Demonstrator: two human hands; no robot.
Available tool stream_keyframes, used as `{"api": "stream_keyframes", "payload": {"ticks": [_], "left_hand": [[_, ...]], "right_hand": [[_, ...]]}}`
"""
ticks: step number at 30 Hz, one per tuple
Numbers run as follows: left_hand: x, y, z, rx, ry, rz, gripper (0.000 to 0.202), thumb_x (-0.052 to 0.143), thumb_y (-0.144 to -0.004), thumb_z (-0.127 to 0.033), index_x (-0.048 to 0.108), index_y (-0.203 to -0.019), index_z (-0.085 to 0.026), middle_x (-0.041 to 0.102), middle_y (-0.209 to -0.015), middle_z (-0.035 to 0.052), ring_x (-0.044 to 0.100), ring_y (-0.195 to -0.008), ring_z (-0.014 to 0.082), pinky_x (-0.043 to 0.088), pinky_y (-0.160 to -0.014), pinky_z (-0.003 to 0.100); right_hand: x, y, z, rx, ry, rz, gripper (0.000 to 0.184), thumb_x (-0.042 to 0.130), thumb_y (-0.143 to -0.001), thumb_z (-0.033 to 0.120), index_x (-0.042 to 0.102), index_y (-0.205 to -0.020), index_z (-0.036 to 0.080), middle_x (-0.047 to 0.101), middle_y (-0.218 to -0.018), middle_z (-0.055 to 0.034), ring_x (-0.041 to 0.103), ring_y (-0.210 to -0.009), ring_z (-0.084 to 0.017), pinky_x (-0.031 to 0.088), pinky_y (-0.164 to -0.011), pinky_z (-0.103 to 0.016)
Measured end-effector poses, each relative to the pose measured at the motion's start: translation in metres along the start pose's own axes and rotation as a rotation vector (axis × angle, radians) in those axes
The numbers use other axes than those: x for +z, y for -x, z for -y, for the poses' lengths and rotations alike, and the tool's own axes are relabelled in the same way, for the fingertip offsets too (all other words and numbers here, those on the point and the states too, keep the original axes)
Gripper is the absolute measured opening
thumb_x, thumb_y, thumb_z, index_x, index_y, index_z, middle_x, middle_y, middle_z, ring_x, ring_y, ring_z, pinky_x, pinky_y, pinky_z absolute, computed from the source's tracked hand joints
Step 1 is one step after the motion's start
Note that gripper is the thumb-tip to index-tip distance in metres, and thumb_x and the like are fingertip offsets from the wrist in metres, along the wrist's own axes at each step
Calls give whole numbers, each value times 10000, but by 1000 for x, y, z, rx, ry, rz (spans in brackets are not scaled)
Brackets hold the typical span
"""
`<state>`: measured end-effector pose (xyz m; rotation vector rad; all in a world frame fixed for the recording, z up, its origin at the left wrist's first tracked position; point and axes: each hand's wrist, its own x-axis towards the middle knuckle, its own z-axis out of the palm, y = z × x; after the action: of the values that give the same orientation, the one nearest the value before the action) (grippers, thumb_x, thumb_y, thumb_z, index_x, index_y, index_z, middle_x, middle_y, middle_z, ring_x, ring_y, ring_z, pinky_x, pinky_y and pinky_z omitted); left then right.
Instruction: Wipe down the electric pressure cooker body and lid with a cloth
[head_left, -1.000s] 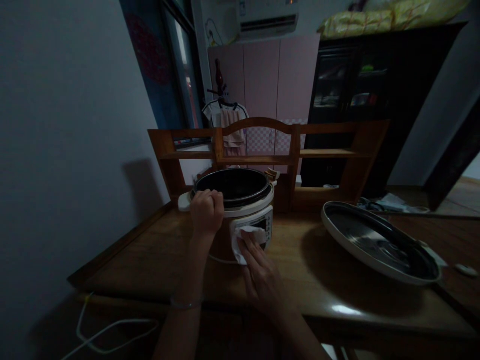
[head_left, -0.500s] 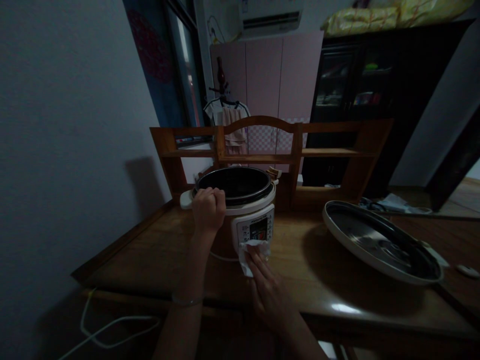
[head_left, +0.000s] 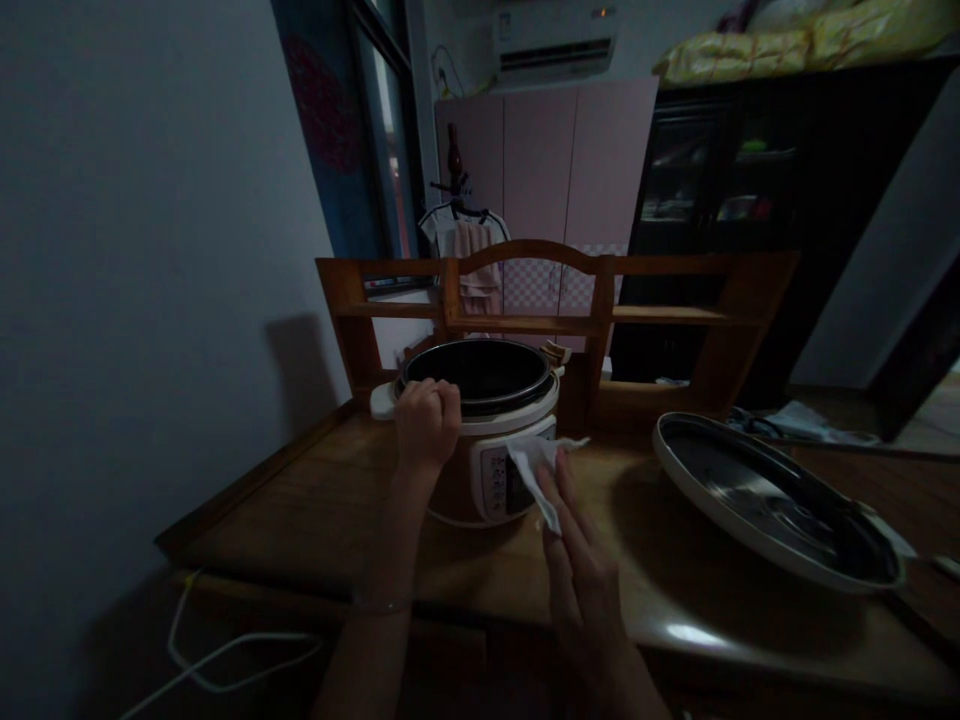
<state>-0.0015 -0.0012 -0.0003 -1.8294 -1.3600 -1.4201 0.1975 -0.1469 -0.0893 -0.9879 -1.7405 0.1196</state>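
Note:
An open electric pressure cooker (head_left: 480, 430) stands on a wooden desk (head_left: 315, 500), its dark inner pot showing. My left hand (head_left: 427, 425) is closed over the cooker's front-left rim. My right hand (head_left: 577, 560) has its fingers stretched flat and presses a white cloth (head_left: 536, 465) against the right side of the cooker's control panel. The cooker's lid (head_left: 772, 500) lies upside down on the desk to the right, apart from both hands.
A wooden shelf unit (head_left: 555, 310) runs along the desk's back edge behind the cooker. A white cable (head_left: 217, 650) hangs off the desk's front left. The grey wall is close on the left. A pink wardrobe, dark cabinet and hanging clothes stand beyond.
My right hand has slid the white cloth from the panel's left and bottom across to its right side. My left hand has kept its hold on the rim.

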Motion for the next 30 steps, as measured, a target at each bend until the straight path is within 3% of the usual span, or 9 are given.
{"api": "stream_keyframes", "payload": {"ticks": [4, 9, 18, 30], "left_hand": [[-2, -1, -3, -10, -10, 6, 390, 340, -989, -239, 524, -645, -226, 615, -703, 62, 553, -738, 224, 365, -720, 378], [-5, -2, -5, 8, -13, 29, 388, 344, -978, -219, 512, -628, -226, 603, -691, 62, 543, -728, 222, 367, -727, 381], [-5, -2, -6, -5, 3, 23, 370, 360, -964, -211, 516, -629, -229, 604, -688, 65, 549, -730, 228, 378, -729, 390], [-4, -2, -4, -9, -28, 20, 389, 348, -982, -235, 517, -632, -227, 598, -694, 62, 543, -737, 224, 373, -726, 382]], "right_hand": [[24, -25, 5, -185, 67, 122, 638, 320, -977, 82, 233, -1598, 198, 116, -1686, -46, 93, -1549, -273, 250, -1244, -536], [50, -16, -11, -224, 149, 137, 688, 348, -941, 42, 197, -1603, 148, 164, -1675, -83, 125, -1547, -274, 301, -1232, -534], [47, 11, -19, -158, 213, 248, 737, 369, -916, 31, 167, -1611, 174, 196, -1667, -66, 171, -1537, -260, 349, -1212, -503], [51, 31, -30, -138, 217, 263, 709, 372, -944, 64, 157, -1612, 162, 216, -1659, -81, 203, -1529, -260, 353, -1204, -494]]}}
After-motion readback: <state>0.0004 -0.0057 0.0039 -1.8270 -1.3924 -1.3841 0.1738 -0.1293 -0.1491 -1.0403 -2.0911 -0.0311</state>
